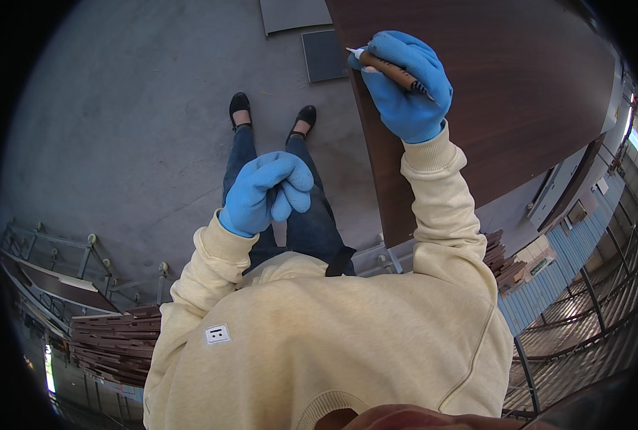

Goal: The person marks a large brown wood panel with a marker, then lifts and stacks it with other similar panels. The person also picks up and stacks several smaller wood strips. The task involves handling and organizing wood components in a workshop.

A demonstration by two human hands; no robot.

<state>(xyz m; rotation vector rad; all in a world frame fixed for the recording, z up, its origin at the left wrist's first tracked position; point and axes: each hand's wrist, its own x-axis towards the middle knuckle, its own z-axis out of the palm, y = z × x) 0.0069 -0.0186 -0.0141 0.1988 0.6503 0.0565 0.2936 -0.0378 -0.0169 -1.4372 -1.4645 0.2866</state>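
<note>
grey concrete floor (pixel 118 122) noted below. brown marker (pixel 394 70) is gripped by right hand (pixel 408 86) at one o'clock, tip on dark panel (pixel 491 93) edge; left hand (pixel 269 190) is loosely curled, empty.

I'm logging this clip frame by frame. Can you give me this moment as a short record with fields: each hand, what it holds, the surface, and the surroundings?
left hand: left hand in a blue glove, loosely curled, holding nothing, over the legs
right hand: right hand in a blue glove, raised, gripping a brown pen-like tool
tool tip: pale, at the edge of the dark brown board
clothing: cream sweatshirt, dark shoes
floor: grey concrete floor
surroundings: stacked brown strips, metal rails
</note>
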